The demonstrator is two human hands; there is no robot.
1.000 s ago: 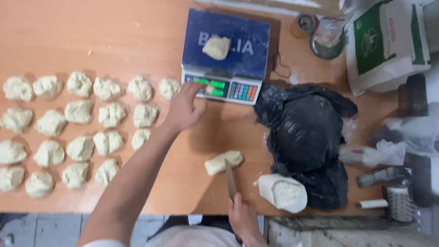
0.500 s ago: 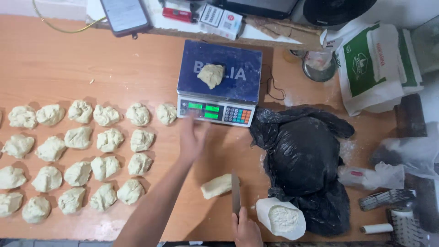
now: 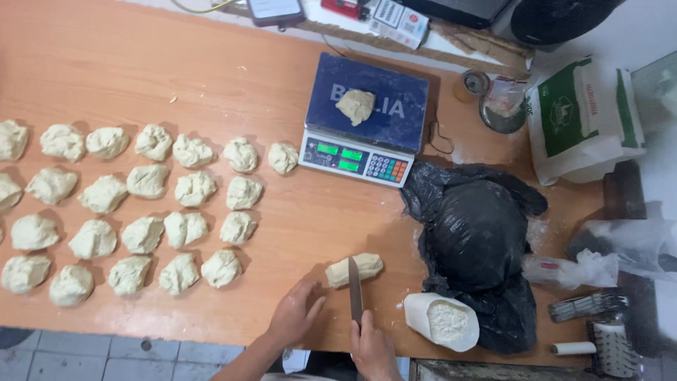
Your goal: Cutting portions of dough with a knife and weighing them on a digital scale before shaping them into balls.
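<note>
Knife (image 3: 355, 288) gripped in right hand (image 3: 374, 349) cuts dough log (image 3: 355, 269); left hand (image 3: 296, 312) open, empty, beside it

Pale dough log (image 3: 355, 269) lies flat — knife blade (image 3: 355, 291) across it.

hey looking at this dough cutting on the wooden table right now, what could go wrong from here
1. The left hand lies flat beside the dough strip, close to the knife held by the right hand; a slip could nick the fingers.
2. The tub of flour sits near the table edge, right beside the cutting hand, and might get knocked.
3. An uneven cut may give a piece unlike the dough ball on the scale.
</note>
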